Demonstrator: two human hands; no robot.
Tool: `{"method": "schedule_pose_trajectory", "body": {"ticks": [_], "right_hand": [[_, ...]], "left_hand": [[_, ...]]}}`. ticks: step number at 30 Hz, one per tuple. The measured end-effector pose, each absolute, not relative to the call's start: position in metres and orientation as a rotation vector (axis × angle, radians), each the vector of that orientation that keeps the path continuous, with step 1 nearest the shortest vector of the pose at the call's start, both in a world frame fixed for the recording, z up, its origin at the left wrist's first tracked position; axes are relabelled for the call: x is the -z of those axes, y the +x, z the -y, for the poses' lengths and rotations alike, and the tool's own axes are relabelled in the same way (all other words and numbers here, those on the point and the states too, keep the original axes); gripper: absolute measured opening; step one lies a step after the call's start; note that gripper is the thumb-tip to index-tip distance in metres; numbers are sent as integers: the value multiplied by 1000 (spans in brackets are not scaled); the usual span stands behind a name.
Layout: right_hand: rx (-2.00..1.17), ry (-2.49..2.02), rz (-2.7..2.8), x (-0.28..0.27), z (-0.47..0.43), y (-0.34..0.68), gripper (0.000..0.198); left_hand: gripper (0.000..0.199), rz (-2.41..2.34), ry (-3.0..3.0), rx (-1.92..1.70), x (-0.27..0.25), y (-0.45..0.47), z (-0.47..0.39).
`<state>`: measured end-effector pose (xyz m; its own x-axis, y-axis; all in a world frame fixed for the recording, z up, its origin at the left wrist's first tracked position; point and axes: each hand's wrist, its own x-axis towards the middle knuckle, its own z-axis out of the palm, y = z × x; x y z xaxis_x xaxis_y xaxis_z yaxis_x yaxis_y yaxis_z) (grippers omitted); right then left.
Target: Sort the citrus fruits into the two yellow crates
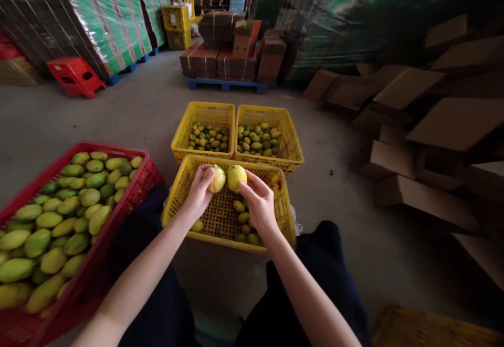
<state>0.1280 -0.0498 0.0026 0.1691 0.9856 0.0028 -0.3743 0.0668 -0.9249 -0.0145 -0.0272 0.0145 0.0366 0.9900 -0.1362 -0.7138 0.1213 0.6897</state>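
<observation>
My left hand [199, 192] is closed around a pale greenish-yellow lemon [218, 179]. A brighter yellow lemon [235, 178] is held in my right hand [259, 198], close beside the first one. Both hands are above the near yellow crate [214, 216], whose slotted floor shows. In that crate, several lemons [244, 217] lie toward the right side, partly hidden by my right hand. Another lemon [197, 225] rests at its left, below my left wrist.
Two yellow crates [203, 106] holding green and yellow lemons stand just beyond. At left is a red crate [147, 171] full of lemons. Cardboard boxes [425, 200] lie along the right. Farther back are a red stool [76, 74] and a blue pallet [226, 84] of stacked cardboard.
</observation>
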Motion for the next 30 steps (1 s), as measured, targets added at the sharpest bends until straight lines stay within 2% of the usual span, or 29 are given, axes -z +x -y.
{"method": "schedule_pose_trajectory", "body": {"ticks": [3,7,16,22,30], "right_hand": [[-1346,-958,698,-2,50,125,40],[-1469,-884,593,0,48,122,38],[-1575,-824,584,-4,45,122,32],[-1703,-765,523,-6,44,128,24],[-1713,-735,527,-8,45,128,37]], "left_hand": [[21,-660,298,-1311,-16,-14,22],[26,-694,176,-1235,-14,-15,16],[27,-782,529,-1260,-10,-17,21],[26,-878,377,-1222,-21,-14,24],[26,-833,235,-1221,-19,-21,19]]}}
